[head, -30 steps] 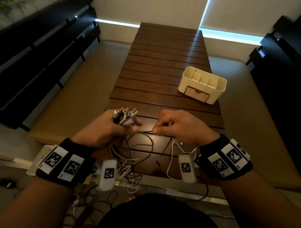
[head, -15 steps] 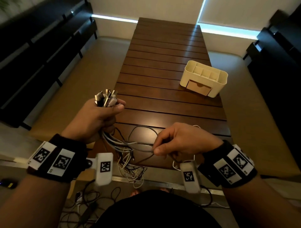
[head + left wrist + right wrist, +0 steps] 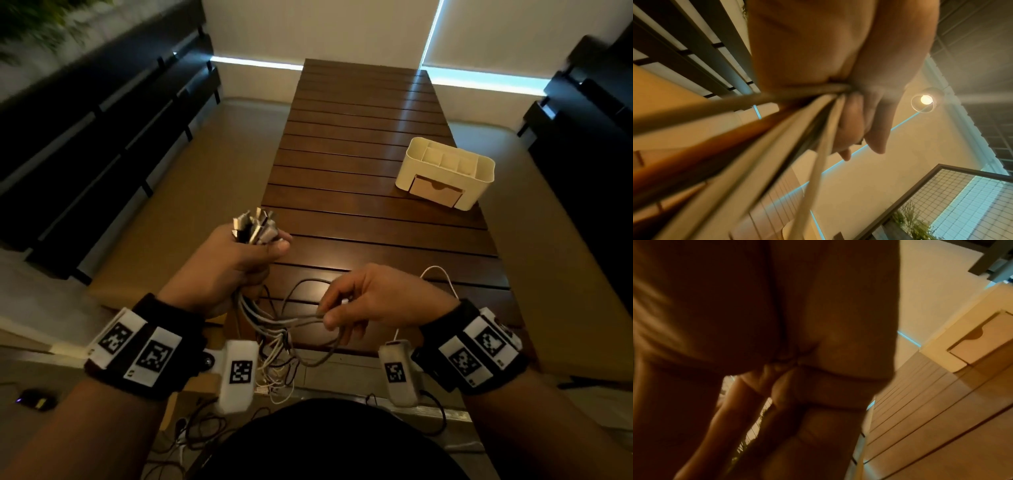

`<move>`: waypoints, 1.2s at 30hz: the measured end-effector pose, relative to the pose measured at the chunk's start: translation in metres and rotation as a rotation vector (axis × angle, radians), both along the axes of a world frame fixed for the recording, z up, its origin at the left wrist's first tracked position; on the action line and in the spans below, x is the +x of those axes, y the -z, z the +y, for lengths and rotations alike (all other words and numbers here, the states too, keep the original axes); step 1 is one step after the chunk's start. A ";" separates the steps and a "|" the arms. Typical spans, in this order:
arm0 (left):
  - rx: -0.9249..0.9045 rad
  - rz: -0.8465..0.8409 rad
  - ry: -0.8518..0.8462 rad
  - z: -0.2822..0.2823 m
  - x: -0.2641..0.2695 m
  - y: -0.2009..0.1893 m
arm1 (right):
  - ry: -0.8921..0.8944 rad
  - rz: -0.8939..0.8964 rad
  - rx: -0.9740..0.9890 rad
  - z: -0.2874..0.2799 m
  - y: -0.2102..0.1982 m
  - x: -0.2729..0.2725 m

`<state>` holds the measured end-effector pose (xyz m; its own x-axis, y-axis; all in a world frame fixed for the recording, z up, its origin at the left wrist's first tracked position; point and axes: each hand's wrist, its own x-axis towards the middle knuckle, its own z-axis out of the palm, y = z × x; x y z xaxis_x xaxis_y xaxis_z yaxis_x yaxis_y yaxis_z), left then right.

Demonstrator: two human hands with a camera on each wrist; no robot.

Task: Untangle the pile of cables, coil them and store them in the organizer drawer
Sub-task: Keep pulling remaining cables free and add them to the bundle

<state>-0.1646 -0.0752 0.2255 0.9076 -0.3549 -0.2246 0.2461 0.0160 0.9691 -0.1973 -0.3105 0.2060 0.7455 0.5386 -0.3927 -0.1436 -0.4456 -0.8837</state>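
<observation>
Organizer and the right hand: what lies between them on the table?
Head view: only bare table slats between organizer and right hand.

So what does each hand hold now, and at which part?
Left hand grips the cable bundle just below its plugs. Right hand pinches grey cables mid-length.

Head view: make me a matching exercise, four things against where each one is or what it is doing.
Things:
1. left hand
2. right hand
3. organizer
4. drawer

States:
a. closed, in the organizer's front
b. stands on the slatted table, far right
c. pinches a grey cable
d. grips a bundle of cable ends, plugs sticking up

Pairs: 1-d, 2-c, 3-b, 4-a
</observation>
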 end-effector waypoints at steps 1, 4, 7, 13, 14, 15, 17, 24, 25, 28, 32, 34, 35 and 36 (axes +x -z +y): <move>0.017 0.008 0.011 0.000 -0.002 0.002 | -0.057 0.018 -0.118 0.001 0.004 0.002; 0.026 0.028 0.022 0.004 -0.005 0.005 | -0.151 -0.091 -0.501 -0.004 0.017 0.011; -0.006 0.045 0.034 0.010 -0.006 0.005 | -0.050 -0.212 -0.571 -0.002 0.031 0.023; -0.108 0.049 0.026 0.012 -0.007 -0.005 | 0.107 -0.294 -0.520 0.020 0.086 0.055; -0.118 0.043 0.021 0.012 -0.006 -0.005 | 0.124 -0.276 -0.558 0.022 0.099 0.061; -0.129 0.040 0.015 0.014 -0.006 -0.005 | 0.132 -0.254 -0.608 0.022 0.113 0.066; -0.133 0.041 -0.001 0.017 -0.005 -0.002 | 0.138 -0.244 -0.710 0.020 0.136 0.072; -0.083 0.065 -0.066 0.023 -0.007 0.014 | 0.224 -0.297 -0.795 0.009 0.156 0.066; -0.088 0.070 -0.066 0.022 -0.007 0.016 | 0.212 -0.287 -0.796 0.008 0.155 0.065; -0.093 0.068 -0.056 0.016 -0.003 0.018 | 0.167 -0.235 -0.721 0.007 0.141 0.060; -0.123 0.064 -0.097 0.011 0.002 0.021 | -0.016 -0.028 -0.584 0.004 0.100 0.042; -0.155 0.079 -0.132 0.008 0.005 0.022 | -0.171 0.057 -0.656 0.001 0.086 0.035; -0.176 0.081 -0.145 0.005 0.006 0.022 | -0.199 0.066 -0.678 -0.001 0.081 0.032; -0.196 0.077 -0.152 0.002 0.007 0.021 | -0.187 0.049 -0.677 -0.003 0.078 0.031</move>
